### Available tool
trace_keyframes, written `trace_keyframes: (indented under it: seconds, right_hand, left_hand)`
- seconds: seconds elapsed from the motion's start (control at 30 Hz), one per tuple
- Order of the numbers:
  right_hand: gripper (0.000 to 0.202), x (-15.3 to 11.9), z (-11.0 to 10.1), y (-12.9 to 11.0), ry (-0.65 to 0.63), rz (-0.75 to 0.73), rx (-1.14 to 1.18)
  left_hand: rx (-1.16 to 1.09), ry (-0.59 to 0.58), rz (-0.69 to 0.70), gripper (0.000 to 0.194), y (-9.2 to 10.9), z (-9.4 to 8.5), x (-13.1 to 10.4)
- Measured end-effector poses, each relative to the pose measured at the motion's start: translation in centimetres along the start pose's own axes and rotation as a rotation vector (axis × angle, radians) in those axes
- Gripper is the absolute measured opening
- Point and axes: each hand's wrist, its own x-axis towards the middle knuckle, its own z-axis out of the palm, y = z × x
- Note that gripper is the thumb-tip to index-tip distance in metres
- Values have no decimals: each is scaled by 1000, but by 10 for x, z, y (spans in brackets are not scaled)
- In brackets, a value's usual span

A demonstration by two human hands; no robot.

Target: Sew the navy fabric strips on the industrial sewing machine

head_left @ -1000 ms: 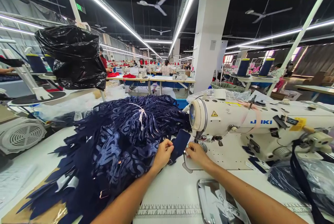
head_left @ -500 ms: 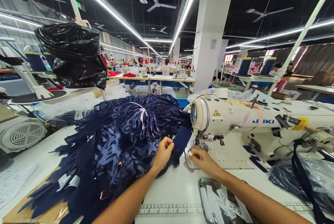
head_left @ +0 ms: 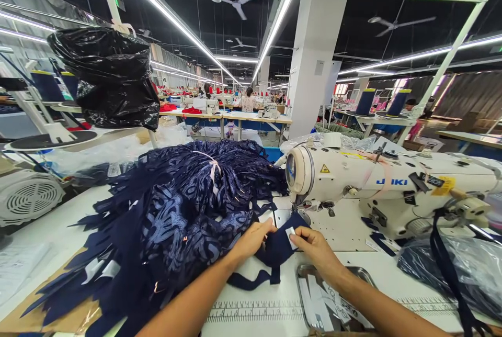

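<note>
In front of the sewing machine (head_left: 345,172), a navy fabric piece (head_left: 280,245) lies spread, with a narrow strap trailing toward the ruler. My left hand (head_left: 257,236) is closed on its left edge, the fingertips partly hidden. Between the thumb and fingers of my right hand (head_left: 314,245) is a small white label (head_left: 291,238), held against the navy fabric. The needle area is just behind the piece. To the left is a large tied bundle of navy lace garments (head_left: 188,211), touching the piece's side.
A metal tray (head_left: 301,295) of white labels sits under my right forearm. A printed ruler (head_left: 254,312) runs along the front. Bagged navy material (head_left: 443,269) lies at the right. A black plastic bag (head_left: 110,80) hangs on the left stand.
The navy piece has come forward and spread out between my hands. My right hand has brought the white label onto the fabric; my left hand has shifted slightly right and down.
</note>
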Motion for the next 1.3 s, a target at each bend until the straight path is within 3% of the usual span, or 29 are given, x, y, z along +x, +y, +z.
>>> trace_keyframes:
  seconds: [0.13, 0.27, 0.5, 0.73, 0.83, 0.97, 1.13, 1.3]
  right_hand:
    - [44, -5, 0, -6, -17, 20, -70]
    - [43, -7, 3, -10, -43, 12, -96]
    - [46, -8, 2, -11, -40, 56, -92]
    - [41, -13, -11, 8, -81, 227, -90]
    - [39, -16, -24, 18, -150, 311, -81]
    - [37, -27, -34, 11, -134, 188, -207]
    - [36, -37, -14, -15, -237, 142, -281]
    - [39, -9, 13, -12, -130, 158, -203]
  left_hand:
    - [-91, 30, -64, 45, -3, 4, 0]
    - [-153, 173, -69, 30, -7, 6, 3]
    - [-29, 295, 125, 15, -2, -1, 4]
    - [-226, 75, -159, 19, 1, -1, -6]
    - [-259, 74, -218, 22, 3, -2, -7]
    - [-263, 112, -231, 23, 5, -2, -6]
    - [-268, 98, -209, 24, 6, 0, -8]
    - [-255, 61, -143, 30, 8, 0, -10]
